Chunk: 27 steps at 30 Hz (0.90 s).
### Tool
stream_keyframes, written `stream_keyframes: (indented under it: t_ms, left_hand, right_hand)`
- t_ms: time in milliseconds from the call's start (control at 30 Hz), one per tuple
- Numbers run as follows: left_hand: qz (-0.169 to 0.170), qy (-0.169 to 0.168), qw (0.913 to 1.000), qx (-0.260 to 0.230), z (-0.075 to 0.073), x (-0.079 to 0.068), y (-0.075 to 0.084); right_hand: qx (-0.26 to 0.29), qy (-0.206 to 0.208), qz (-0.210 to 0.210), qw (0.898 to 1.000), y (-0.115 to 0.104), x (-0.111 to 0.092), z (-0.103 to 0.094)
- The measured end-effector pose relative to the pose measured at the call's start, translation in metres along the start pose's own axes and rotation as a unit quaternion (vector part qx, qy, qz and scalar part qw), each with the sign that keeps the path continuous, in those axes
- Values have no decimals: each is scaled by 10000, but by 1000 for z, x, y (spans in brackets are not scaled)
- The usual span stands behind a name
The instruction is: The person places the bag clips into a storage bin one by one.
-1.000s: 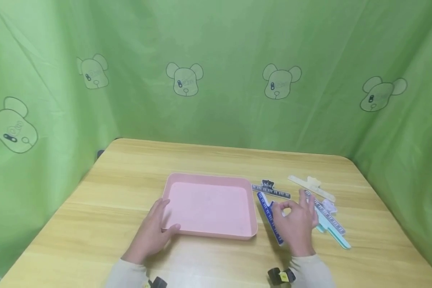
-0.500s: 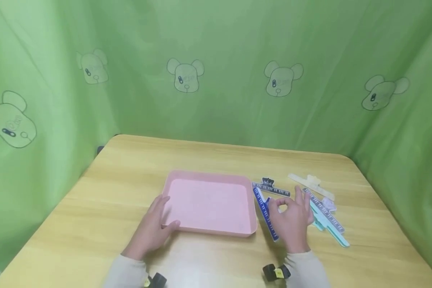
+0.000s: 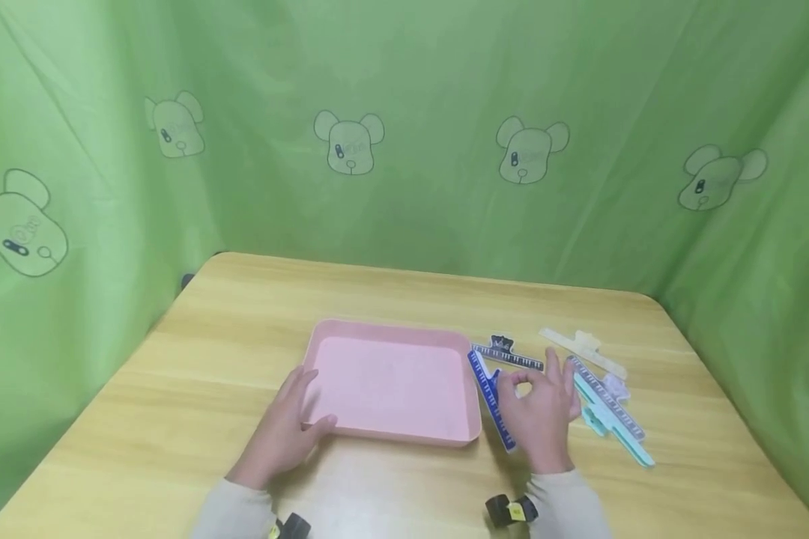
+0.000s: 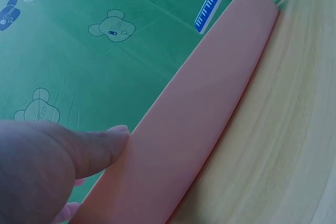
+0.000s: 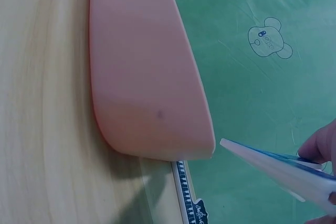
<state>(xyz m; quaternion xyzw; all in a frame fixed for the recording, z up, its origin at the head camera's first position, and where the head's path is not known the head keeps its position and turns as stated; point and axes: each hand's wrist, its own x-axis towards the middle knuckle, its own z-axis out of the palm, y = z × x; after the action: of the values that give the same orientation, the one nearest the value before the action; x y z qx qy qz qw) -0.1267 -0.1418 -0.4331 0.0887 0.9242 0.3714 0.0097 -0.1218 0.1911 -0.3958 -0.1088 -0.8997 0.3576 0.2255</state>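
My left hand [image 3: 279, 434] holds the near left corner of a pink tray [image 3: 404, 436], thumb at the near rim and fingers over the left rim. In the left wrist view, the thumb tip meets the top edge of the tray wall [image 4: 194, 98]. Between thumb and forefinger, my right hand [image 3: 542, 419] pinches a blue music clip [image 3: 491, 400] printed with piano keys; the other fingers stick out. The clip slants beside the tray's right wall, its long bar near the rim. In the right wrist view, the clip [image 5: 278, 174] appears edge-on, raised beside the tray corner.
A black keyboard-print clip [image 3: 512, 358] lies behind the blue one. To the right lie a cream clip [image 3: 583, 350], a lavender clip [image 3: 610, 400] and a teal clip [image 3: 623, 436], the last two overlapping. Green curtains [image 3: 431, 217] surround the wooden table [image 3: 263, 292].
My right hand has moved left with the blue clip, bringing it closer to the tray's right wall. More of the teal clip shows. My left hand stays at the tray corner.
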Motion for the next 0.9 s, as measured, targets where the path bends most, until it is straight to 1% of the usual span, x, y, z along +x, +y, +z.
stream_keyframes:
  t_ms: [200, 433, 900]
  left_hand:
    - [11, 11, 10000, 33, 0, 1, 1]
    - [107, 68, 9999, 3, -1, 0, 3]
    - [144, 98, 9998, -3, 0, -2, 3]
  right_hand:
    - [16, -32, -4, 10000, -2, 1, 2]
    - [10, -33, 23, 10000, -5, 0, 4]
    - [-32, -124, 87, 9999, -8, -2, 10]
